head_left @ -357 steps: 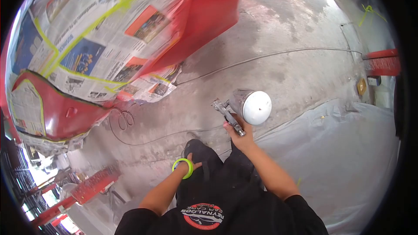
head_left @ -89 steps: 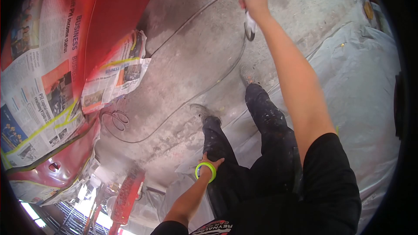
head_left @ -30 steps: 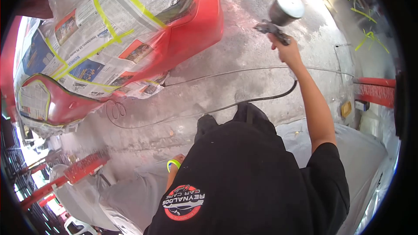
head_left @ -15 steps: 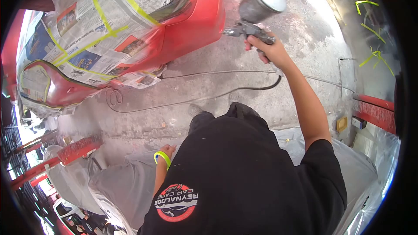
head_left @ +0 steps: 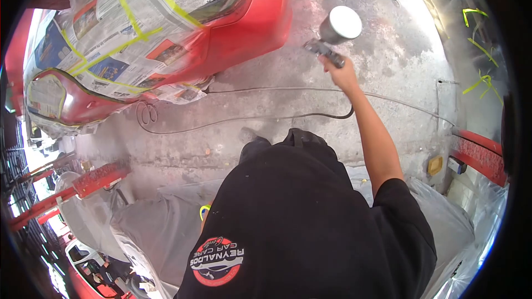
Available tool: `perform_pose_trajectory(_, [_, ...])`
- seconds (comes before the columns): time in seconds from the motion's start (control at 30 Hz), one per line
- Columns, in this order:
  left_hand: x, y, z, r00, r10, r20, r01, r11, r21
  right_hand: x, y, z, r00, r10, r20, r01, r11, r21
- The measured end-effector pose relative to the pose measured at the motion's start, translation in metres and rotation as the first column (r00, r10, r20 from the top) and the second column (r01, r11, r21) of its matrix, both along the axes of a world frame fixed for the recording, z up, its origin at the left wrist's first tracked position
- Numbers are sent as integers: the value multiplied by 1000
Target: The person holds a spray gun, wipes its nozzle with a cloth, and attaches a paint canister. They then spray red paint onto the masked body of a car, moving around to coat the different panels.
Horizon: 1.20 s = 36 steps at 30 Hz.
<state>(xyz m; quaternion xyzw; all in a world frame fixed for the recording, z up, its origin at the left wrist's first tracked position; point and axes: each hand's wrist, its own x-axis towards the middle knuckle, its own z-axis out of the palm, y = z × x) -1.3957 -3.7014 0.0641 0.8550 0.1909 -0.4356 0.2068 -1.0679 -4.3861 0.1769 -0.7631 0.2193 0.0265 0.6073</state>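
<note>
My right hand (head_left: 344,75) is closed around the handle of a spray gun (head_left: 323,51), held out over the concrete floor. A round cup with a white lid (head_left: 344,22) sits on top of the gun. To its left is the corner of a red car bumper (head_left: 260,25), with a gap between nozzle and paint. Newspaper (head_left: 124,39) and yellow-green tape (head_left: 128,12) mask the car body around the bumper. My left hand is hidden behind my black shirt; only a bit of its yellow wristband (head_left: 204,211) shows.
A thin air hose (head_left: 266,117) loops across the concrete floor (head_left: 382,72) in front of my feet. Red beams (head_left: 479,158) stand at right and left. Plastic sheeting (head_left: 160,221) hangs close behind me, and more film with tape strips (head_left: 479,50) covers the right side.
My right hand and the spray gun have moved down and away from the bumper corner, and the gun has turned. My left hand has slipped out of sight behind my shirt.
</note>
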Motion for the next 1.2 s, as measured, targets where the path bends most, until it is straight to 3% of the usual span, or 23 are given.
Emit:
perform_pose_trajectory(0.07, [4,-10,24,999,36,-9,-36,999,21,-14,14,13,987,162,-22,-158,980,120])
perform_pose_trajectory(0.17, [12,-14,50,998,57,6,-57,996,64,-19,17,22,928,368,-56,-364,929,70])
perform_pose_trajectory(0.27, [43,-44,85,997,71,43,-76,990,121,-4,1,-28,990,140,-11,-140,980,-142])
perform_pose_trajectory(0.3, [54,-53,91,996,66,59,-74,986,146,3,-8,-24,985,144,-92,-155,981,-118])
perform_pose_trajectory(0.4, [69,-75,100,993,79,84,-91,984,151,15,-4,-28,994,-107,21,109,960,-257])
perform_pose_trajectory(0.43, [68,-77,98,992,88,90,-99,989,115,14,-7,-20,995,-86,-42,74,970,-232])
perform_pose_trajectory(0.53, [60,-74,84,992,103,77,-102,995,-14,9,0,-64,996,-91,-11,89,986,-141])
perform_pose_trajectory(0.63, [21,-40,52,996,89,28,-84,985,-153,-8,15,-63,985,160,-68,-168,976,-141])
perform_pose_trajectory(0.73, [-7,-36,65,987,159,-3,-159,983,-94,-5,17,-66,935,311,-172,-331,938,-102])
perform_pose_trajectory(0.87, [3,-70,135,978,209,3,-209,978,-18,18,5,-119,988,84,-131,-101,986,-136])
perform_pose_trajectory(0.93, [-23,-46,118,900,420,-118,-429,902,-54,33,-5,-119,987,-5,-158,-29,978,-209])
perform_pose_trajectory(1.0, [-22,-72,135,919,376,-116,-373,927,50,43,-5,-124,991,-89,-98,55,950,-306])
perform_pose_trajectory(1.07, [-34,-80,131,906,406,-117,-406,914,30,50,-3,-133,988,-152,-29,127,899,-419])
perform_pose_trajectory(1.2, [-63,-91,111,830,547,-106,-557,818,-140,40,7,-129,992,42,-121,-68,973,-221])
